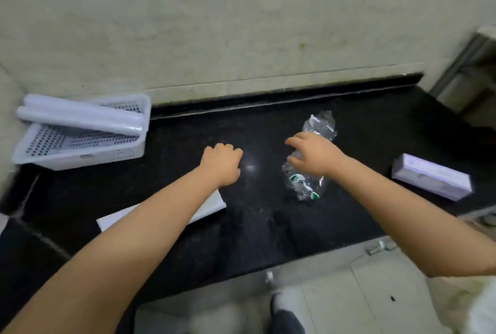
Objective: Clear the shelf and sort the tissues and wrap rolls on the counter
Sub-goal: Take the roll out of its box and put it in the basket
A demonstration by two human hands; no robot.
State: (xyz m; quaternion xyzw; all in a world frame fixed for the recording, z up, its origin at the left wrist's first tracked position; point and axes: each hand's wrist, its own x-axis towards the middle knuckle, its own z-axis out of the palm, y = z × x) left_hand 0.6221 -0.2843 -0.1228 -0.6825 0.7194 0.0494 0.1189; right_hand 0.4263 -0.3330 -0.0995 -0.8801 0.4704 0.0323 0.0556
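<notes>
- Head view looks down on both bare forearms stretched out over a black speckled stone surface [188, 124].
- Left hand [221, 163] is curled into a loose fist, knuckles up, resting on or just above the bare surface with nothing in it.
- Right hand [312, 153] has its fingers [294, 143] bent downward over a crumpled clear plastic wrapper with green print [304, 186]; the fingertips touch the plastic, but I cannot tell whether they actually pinch it.
- That wrapper lies in the middle of the surface, part of it sticking out beyond the hand toward the wall.
- Under the left forearm lies a flat white rectangular pack [206, 207], its far corner showing beside the wrist, near the front edge.
- Off to the right, well apart from the right hand, a pale lilac tissue box [430, 180] sits close to the right end of the surface.
- At the far left, a white perforated plastic basket [80, 156] stands in the corner, tilted.
- Two long white wrap rolls [80, 116] lie side by side across the basket, their left ends sticking out over its rim.
- Cream tiled wall [241, 24] rises behind everything.
</notes>
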